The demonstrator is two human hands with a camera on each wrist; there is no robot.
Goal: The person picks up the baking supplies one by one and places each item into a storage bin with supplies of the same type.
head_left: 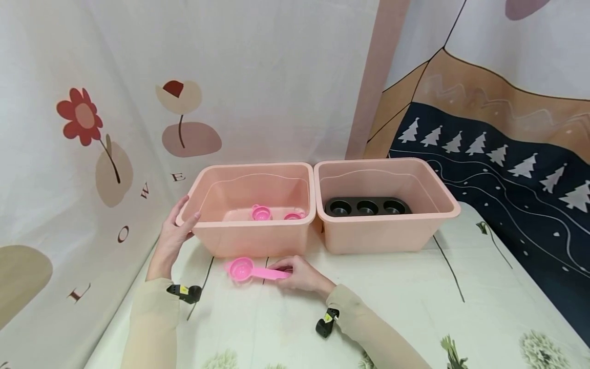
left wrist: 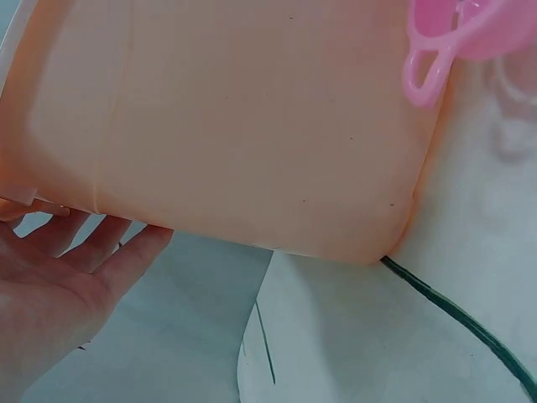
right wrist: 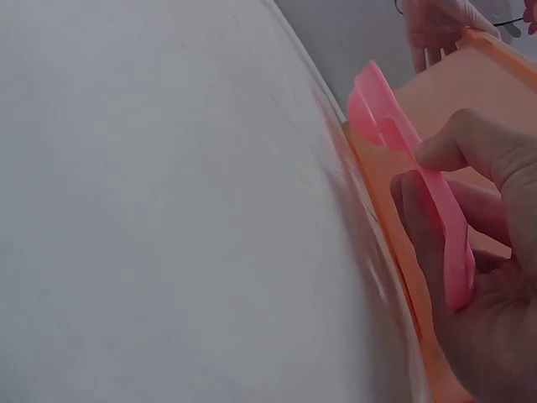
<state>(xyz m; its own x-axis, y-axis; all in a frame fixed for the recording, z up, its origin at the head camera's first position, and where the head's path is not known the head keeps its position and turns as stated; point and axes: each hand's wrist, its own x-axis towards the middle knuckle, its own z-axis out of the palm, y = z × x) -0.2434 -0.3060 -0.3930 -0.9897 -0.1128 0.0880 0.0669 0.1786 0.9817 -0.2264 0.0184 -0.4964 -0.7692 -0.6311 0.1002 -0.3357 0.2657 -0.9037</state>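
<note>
My right hand (head_left: 301, 274) grips the handle of a pink measuring cup (head_left: 241, 269), thumb on one side and fingers on the other. The cup hangs in front of the left pink bin (head_left: 253, 238), its round bowl pointing left. At that bin's left end my left hand (head_left: 172, 238) touches the corner, thumb toward the front and fingers fairly straight along the side. In the left wrist view these fingers (left wrist: 130, 252) pass partly behind the bin's edge. Two smaller pink measuring cups, one of them (head_left: 261, 212) nearer the middle, lie inside the left bin.
A second pink bin (head_left: 373, 236) stands to the right, its rim against the first. Inside it is a dark muffin pan (head_left: 367, 206) with round wells. Behind both hangs a printed cloth (head_left: 276, 102). A pale patterned cloth (head_left: 392, 297) covers the table.
</note>
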